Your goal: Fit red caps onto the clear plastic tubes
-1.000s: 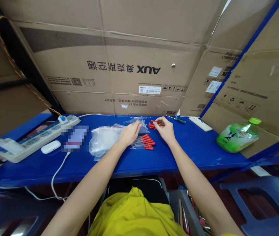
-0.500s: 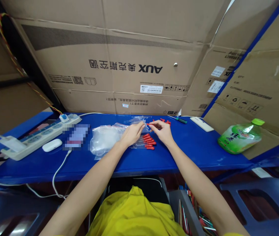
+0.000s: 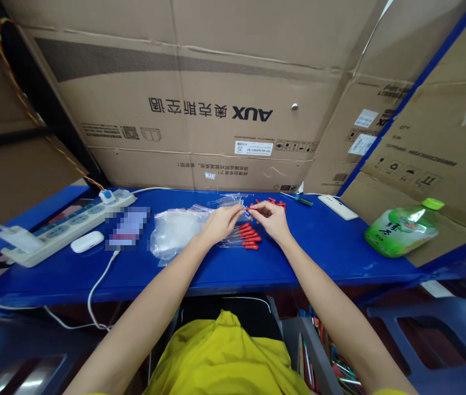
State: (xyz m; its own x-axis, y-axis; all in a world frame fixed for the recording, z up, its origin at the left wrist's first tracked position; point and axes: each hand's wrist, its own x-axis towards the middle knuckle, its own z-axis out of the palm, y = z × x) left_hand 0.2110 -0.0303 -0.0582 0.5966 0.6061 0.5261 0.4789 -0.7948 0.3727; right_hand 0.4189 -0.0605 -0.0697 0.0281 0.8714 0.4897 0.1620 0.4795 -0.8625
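Observation:
My left hand [image 3: 223, 222] is closed in a pinch around a thin glass dropper tube, mostly hidden by the fingers. Facing it, my right hand [image 3: 274, 219] pinches a small red rubber bulb [image 3: 251, 208] at the tube's end; whether the two are joined I cannot tell. Below my hands lies a row of droppers with red bulbs [image 3: 251, 238], their clear tubes pointing left. Loose glass tubes [image 3: 233, 198] lie behind my left hand. More red bulbs [image 3: 282, 205] are scattered just behind my right hand. A clear plastic bag [image 3: 177, 233] rests left of my left hand.
On the blue table [image 3: 299, 269] are a power strip [image 3: 72, 222], a white earbud case [image 3: 87, 242], a blurred phone [image 3: 129, 227] on a cable, a green screwdriver [image 3: 302, 200], a white power bank [image 3: 337, 207] and a green bottle [image 3: 401, 230]. Cardboard [image 3: 200, 71] walls the back.
Both hands stay in nearly the same place, fingertips still close together at the red bulb. The bottle's printed label looks different; otherwise the view has shifted only slightly.

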